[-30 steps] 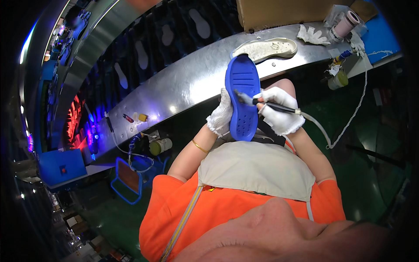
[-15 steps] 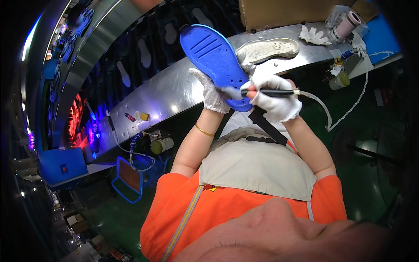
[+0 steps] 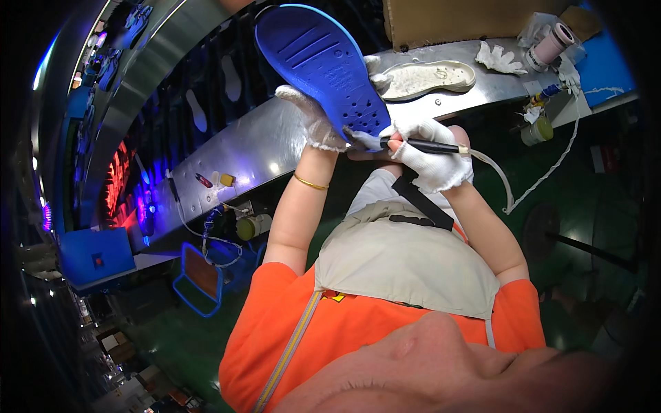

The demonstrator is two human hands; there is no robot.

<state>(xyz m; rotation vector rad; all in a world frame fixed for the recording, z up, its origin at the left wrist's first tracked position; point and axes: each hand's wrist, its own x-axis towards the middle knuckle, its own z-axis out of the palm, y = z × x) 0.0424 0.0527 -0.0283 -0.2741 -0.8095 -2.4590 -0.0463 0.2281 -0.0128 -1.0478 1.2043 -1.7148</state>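
A blue shoe sole (image 3: 318, 58), with grooves at its far end and small holes at the near end, is tilted above the metal bench edge. My left hand (image 3: 313, 124), in a white knit glove, is closed round its sides from beneath, so part of the hand is hidden. My right hand (image 3: 434, 158), gloved with bare fingertips showing, pinches a black-handled brush (image 3: 437, 146) fed by a pale tube. The brush's grey bristles (image 3: 363, 140) touch the sole's near end. Just right of it, a cream shoe sole (image 3: 428, 78) lies on the bench.
A cardboard box (image 3: 468, 22) stands behind the bench (image 3: 234, 153). At the right are a white glove (image 3: 500, 59), a pink cylinder (image 3: 551, 45) and a hanging jar (image 3: 537, 131). Several insole-shaped pieces lie on the dark conveyor beyond. A blue chair (image 3: 200, 281) stands at lower left.
My left hand has moved the blue sole up and to the left, tilting it so its face looks darker. The brush has shifted slightly left, staying on the sole's near end.
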